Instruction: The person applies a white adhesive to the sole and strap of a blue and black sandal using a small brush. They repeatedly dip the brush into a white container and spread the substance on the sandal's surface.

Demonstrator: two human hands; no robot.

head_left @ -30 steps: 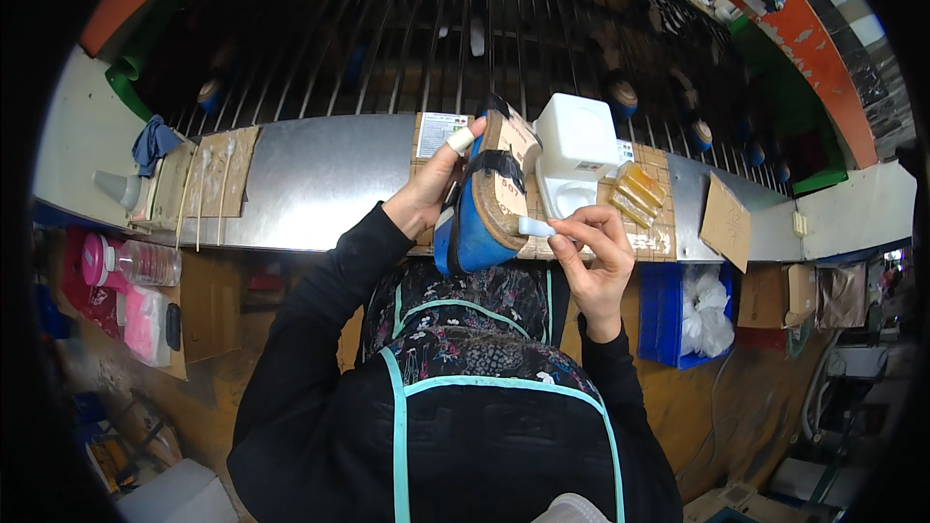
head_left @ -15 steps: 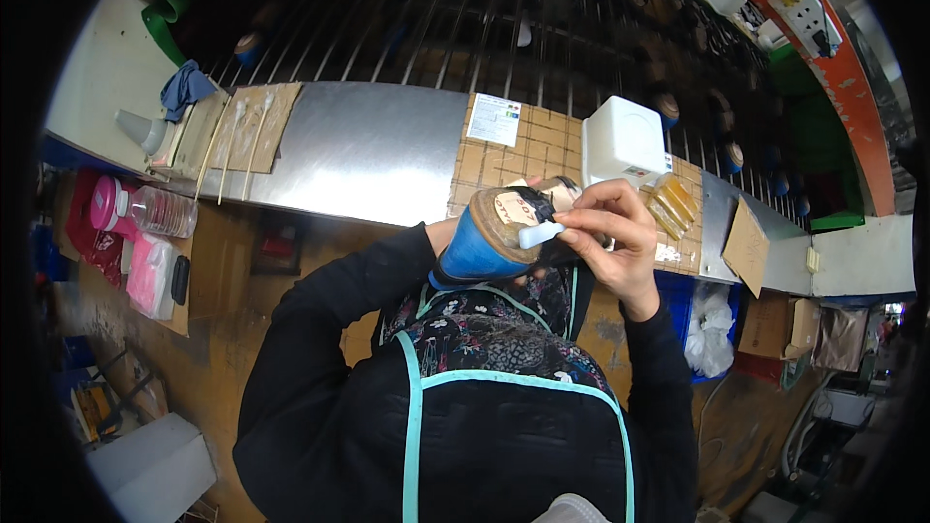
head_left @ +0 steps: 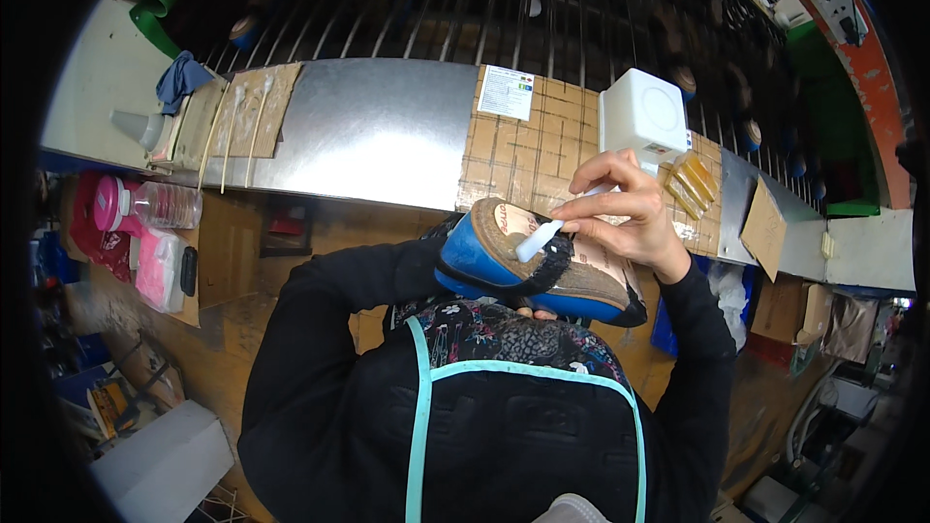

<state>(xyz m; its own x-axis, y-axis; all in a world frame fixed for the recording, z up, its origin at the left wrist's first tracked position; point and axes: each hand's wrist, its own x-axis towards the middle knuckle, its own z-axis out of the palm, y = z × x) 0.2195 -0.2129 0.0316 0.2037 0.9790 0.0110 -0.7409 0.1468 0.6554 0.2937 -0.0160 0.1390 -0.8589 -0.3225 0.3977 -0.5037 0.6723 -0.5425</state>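
A shoe on a blue last [head_left: 465, 250] lies bottom up above my lap. A tan insole board, rough brown edging and black straps cover its upturned bottom. My left hand [head_left: 531, 313] supports it from beneath; only a few fingertips show at its lower edge, with the rest hidden by the last. Between the thumb and fingers of my right hand [head_left: 625, 213] is pinched a small white flat-ended tool [head_left: 539, 240]. Its tip rests on or just over the brown edging near a black strap; I cannot tell whether it touches.
Ahead runs a metal ledge [head_left: 378, 136] with a taped cardboard sheet [head_left: 542, 150]. A white square container [head_left: 641, 116] and yellow-amber blocks [head_left: 690, 186] sit on that sheet. Long swabs [head_left: 231, 131] lie at left. Beyond is a rack of metal rods [head_left: 436, 10] with more lasts.
The shoe has turned from heel-end view to lie lengthwise, its bottom more visible. My right hand has moved slightly right, still pinching the white tool, whose tip now lies over the bottom.
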